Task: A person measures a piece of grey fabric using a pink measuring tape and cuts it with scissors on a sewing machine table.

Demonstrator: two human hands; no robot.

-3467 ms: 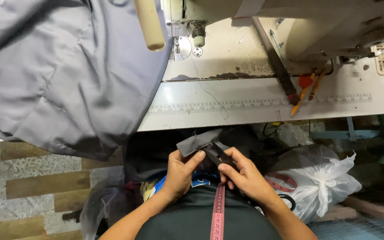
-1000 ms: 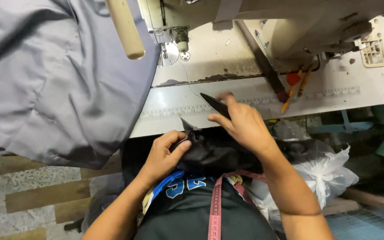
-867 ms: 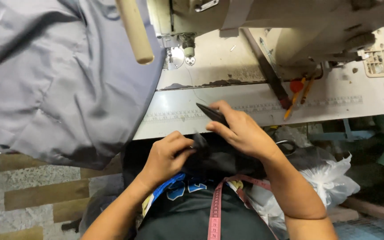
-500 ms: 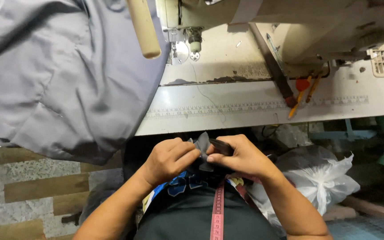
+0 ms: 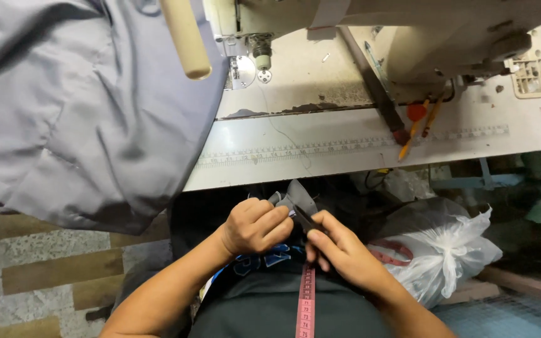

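My left hand (image 5: 255, 225) and my right hand (image 5: 339, 250) are together over my lap, below the front edge of the sewing table (image 5: 345, 156). Both pinch a small dark grey fabric piece (image 5: 298, 199), its flap standing up between my fingers. A red tape measure (image 5: 306, 303) hangs down my chest under the hands. The sewing machine (image 5: 370, 25) stands above on the table, its needle area (image 5: 261, 59) at upper centre.
A large grey garment (image 5: 76, 112) drapes over the table's left side and hangs down. A cream wooden handle (image 5: 186, 37) sticks out above it. Orange-handled tools (image 5: 417, 122) lie by a ruler strip. A white plastic bag (image 5: 439, 250) sits at right on the floor.
My right hand, which reached up to the table edge a second ago, has come back down to my lap. Both hands now hold the small fabric piece close together.
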